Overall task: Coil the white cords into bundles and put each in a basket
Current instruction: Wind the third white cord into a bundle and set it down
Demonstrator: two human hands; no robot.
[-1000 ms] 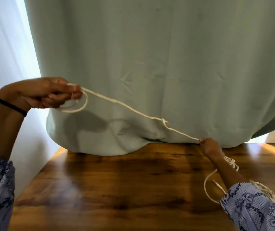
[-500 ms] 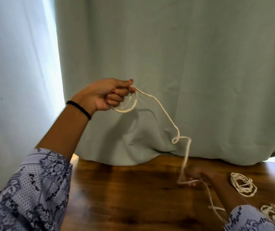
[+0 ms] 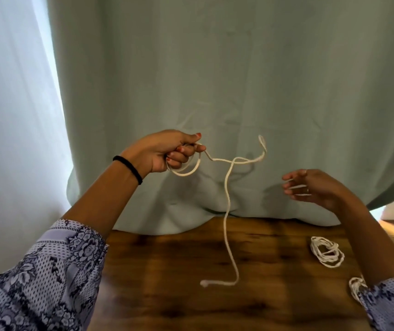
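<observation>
Dangling from left hand (image 3: 167, 151) grip, white cord (image 3: 227, 211), right hand (image 3: 310, 185) apart

Left hand (image 3: 167, 151) raised, fingers curled, thumb pinching against forefinger; black band on wrist, patterned sleeve pushed to forearm. Right hand (image 3: 310, 185) raised, apart from left, fingers loosely extended leftward, gripping nothing.

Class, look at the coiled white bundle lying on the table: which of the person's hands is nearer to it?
Right. The right hand hovers open above the coiled bundle, slightly to its left; the left hand is far off to its upper left, gripping the loose cord.
</observation>
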